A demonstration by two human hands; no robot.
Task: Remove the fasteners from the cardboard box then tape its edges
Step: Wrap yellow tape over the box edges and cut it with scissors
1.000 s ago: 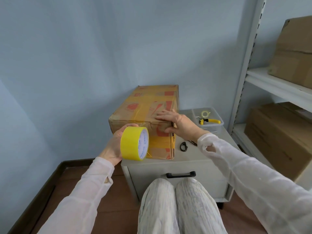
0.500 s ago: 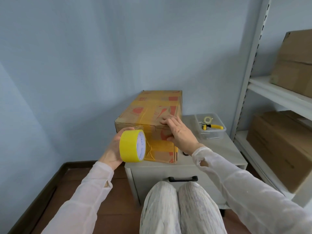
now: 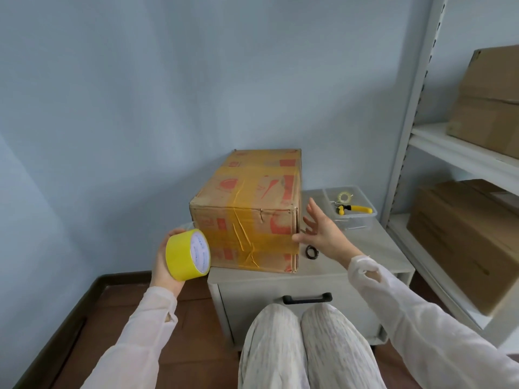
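A brown cardboard box with red print and yellow tape strips across its top and front stands on a grey cabinet. My left hand grips a roll of yellow tape just left of the box's front lower corner. To the right of the box's front right edge, my right hand is held with fingers spread, its thumb close to that edge, holding nothing.
A small black ring lies on the cabinet beside the box. Behind it sits a clear plastic tub with a yellow-handled tool inside. A metal shelf with cardboard boxes stands at the right. My knees are before the cabinet drawer.
My right hand has lifted off the box's front top edge and moved to the right of the box, fingers spread. The tape roll has moved slightly left, away from the box face.
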